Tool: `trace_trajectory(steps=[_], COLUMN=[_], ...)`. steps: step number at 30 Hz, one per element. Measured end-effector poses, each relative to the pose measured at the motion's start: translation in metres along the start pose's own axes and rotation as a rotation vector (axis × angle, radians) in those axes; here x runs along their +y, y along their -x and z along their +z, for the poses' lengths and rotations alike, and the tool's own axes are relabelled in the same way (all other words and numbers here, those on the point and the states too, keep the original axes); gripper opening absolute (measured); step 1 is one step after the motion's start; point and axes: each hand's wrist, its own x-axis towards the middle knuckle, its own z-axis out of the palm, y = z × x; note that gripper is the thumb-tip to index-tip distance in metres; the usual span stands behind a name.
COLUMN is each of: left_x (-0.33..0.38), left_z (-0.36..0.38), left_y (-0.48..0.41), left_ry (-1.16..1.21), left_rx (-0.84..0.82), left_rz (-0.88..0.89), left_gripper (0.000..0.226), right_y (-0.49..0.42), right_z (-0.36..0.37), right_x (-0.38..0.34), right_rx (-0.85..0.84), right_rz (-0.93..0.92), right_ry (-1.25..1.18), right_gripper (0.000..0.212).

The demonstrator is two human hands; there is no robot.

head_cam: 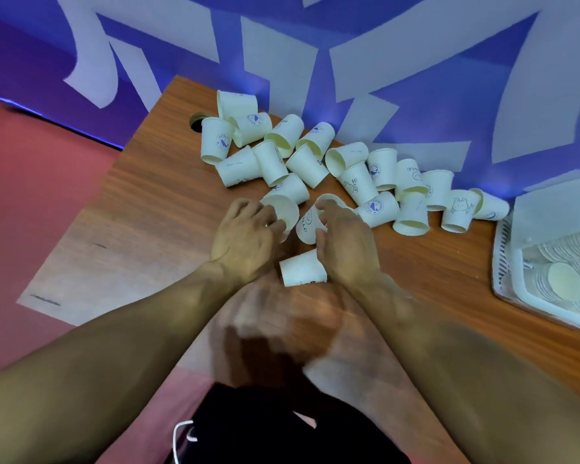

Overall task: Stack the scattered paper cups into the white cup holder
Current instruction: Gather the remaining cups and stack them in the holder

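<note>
2 cups in hand at once on a wooden table [154, 202]. Left hand [245, 237] curled round a tipped cup [283, 212], fingers over its rim; right hand [344, 244] pinching a "HELLO" cup [307, 226], thumb on the near wall, fingers hooked over the mouth. Barely a gap between the 2 grips. 3rd cup [302, 271] on its side just under the right palm, nearer the body. Heap of scattered cups [315, 155] just beyond both sets of knuckles, trailing off to the right of the right-hand grip. White cup holder [503, 262] well out to the right of that grip, at the table's edge, already lined with nested cups [563, 283].

Risks from here, as a judgement: crushes thin paper walls with too hard a squeeze; jams 1 cup crooked into the other by nesting at an angle; sweeps the 3rd cup toward the near edge with a wrist; bumps the heap with the knuckles and sets round cups rolling. Faces a long carry to the right, with a loosely nested pair apt to slip apart on the way.
</note>
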Motion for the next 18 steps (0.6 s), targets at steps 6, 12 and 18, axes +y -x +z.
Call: trace_trajectory(steps=[6,12,18], left_x=[0.067,0.175,0.304], left_z=[-0.026,-0.042,-0.034], left_y=[-0.047,-0.086,-0.123], left_ry=[0.013,0.033,0.097], left_rx=[0.081,0.068,0.087], left_rz=[0.072,0.157,0.259], left_gripper=[0.021,0.014,0.015], right_y=[0.024,0.075,0.145], right_z=[-0.054,-0.114,-0.168], right_x=[0.042,0.123,0.226], right_rx=[0.172,0.324,0.468], right_rz=[0.005,0.032,0.14], right_ry=[-0.047,-0.052,0.042], right_gripper=[0.039,0.028,0.027])
